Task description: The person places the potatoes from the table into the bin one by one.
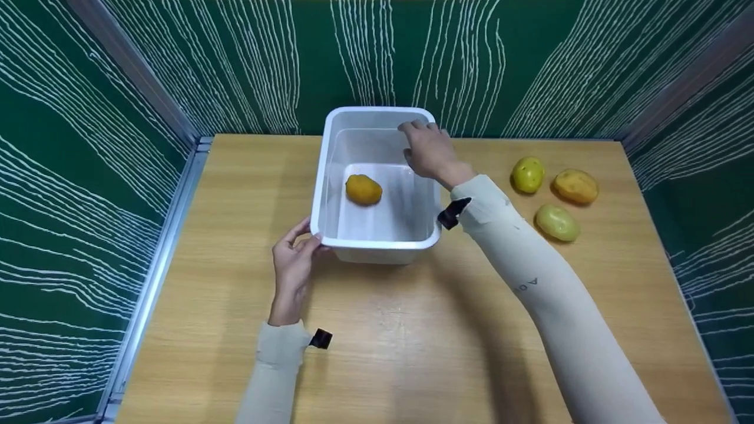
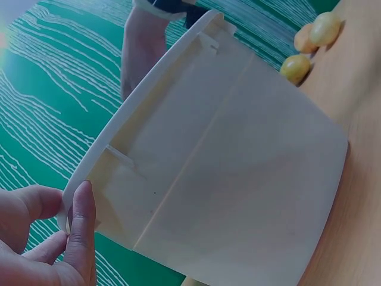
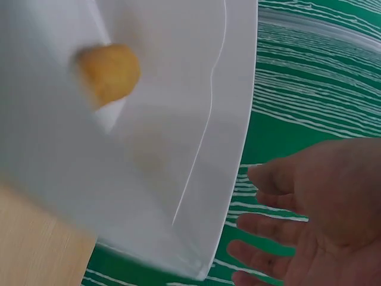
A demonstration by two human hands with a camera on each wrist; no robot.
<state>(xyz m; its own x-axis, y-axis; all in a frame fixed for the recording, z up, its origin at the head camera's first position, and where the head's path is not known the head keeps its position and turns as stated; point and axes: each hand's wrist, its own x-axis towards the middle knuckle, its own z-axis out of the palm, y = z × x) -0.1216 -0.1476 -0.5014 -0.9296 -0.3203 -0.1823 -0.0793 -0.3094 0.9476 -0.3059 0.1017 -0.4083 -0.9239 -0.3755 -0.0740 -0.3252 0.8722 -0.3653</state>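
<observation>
Currently, a white bin (image 1: 377, 244) is seen near the middle of the far half of a wood-toned table (image 1: 377, 353), its mouth facing up. Whether its base is flat on the tabletop cannot be told. By the left hand (image 1: 292, 263) the near left corner of the rim is pinched between thumb and fingers. The right hand (image 1: 430, 148) is held by the far right corner; its fingers are spread slightly, and nothing is gripped. In the right wrist view a gap is shown between these fingertips (image 3: 260, 227) and the bin's edge.

Inside the bin, one orange-yellow potato-like piece (image 1: 363, 190) is noted, lying left of centre on the floor. Three more pieces are grouped on the table to the right: a yellow-green one (image 1: 528, 175), a tan one (image 1: 576, 186) and a pale green one (image 1: 557, 222), all set close together.

Between bin and group, the way is partly crossed by the right sleeve (image 1: 548, 282), with a small black device (image 1: 453, 213) worn at the wrist. The far right corner is partly covered by the hand in the head view. From the left wrist, the inside is hidden by the bin's outer wall. Behind the table, a green backdrop (image 1: 315, 59) marked with wavy white lines is seen; along the left edge, a metal rail (image 1: 159, 277) is fixed.
</observation>
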